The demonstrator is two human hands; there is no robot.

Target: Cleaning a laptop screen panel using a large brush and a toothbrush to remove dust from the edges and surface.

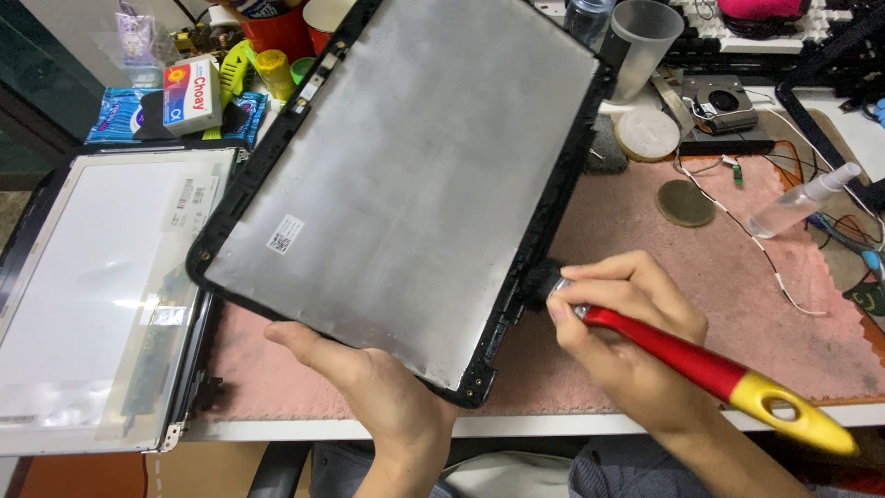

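Observation:
My left hand (369, 383) holds a laptop lid back cover (406, 175) from below, tilted up above the desk; its inside is grey foil with a black plastic rim. My right hand (627, 332) grips a paintbrush (710, 369) with a red and yellow handle. The dark bristles of the brush touch the cover's right rim near its lower corner.
A bare display panel (92, 286) lies flat at the left. A pink mat (737, 277) covers the desk, with a spray bottle (802, 201), thin wires, a round disc (685, 203), a small fan (724, 103), a plastic cup (641, 41) and clutter at the back.

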